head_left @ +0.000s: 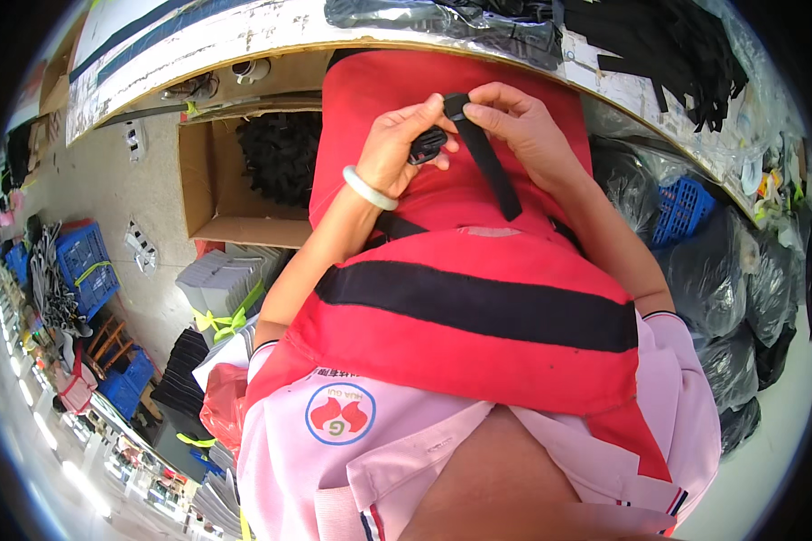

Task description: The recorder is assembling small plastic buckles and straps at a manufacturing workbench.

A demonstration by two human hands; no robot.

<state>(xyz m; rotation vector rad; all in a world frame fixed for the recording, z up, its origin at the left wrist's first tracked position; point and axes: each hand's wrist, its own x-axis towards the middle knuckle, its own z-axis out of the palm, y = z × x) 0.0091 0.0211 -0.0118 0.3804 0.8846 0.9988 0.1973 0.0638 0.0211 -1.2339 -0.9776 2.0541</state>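
Above the red apron (478, 311) on my lap, both hands meet at a short black webbing strap (490, 167). My right hand (525, 128) pinches its folded upper end between thumb and fingers, and the free end hangs down over the red cloth. A black plastic buckle (427, 145) rests in the curled fingers of my left hand (399, 135). The left thumb and forefinger reach up close beside the strap's folded end; whether they grip it too, I cannot tell. A pale bangle (370, 187) circles my left wrist.
Ahead, a worktable edge (244, 38) curves across, with a pile of black straps (663, 54) at its right. Left of my lap stands a cardboard box (244, 230) of black pieces, near grey stacks (218, 281). Filled plastic bags (708, 270) and a blue basket (681, 209) lie right.
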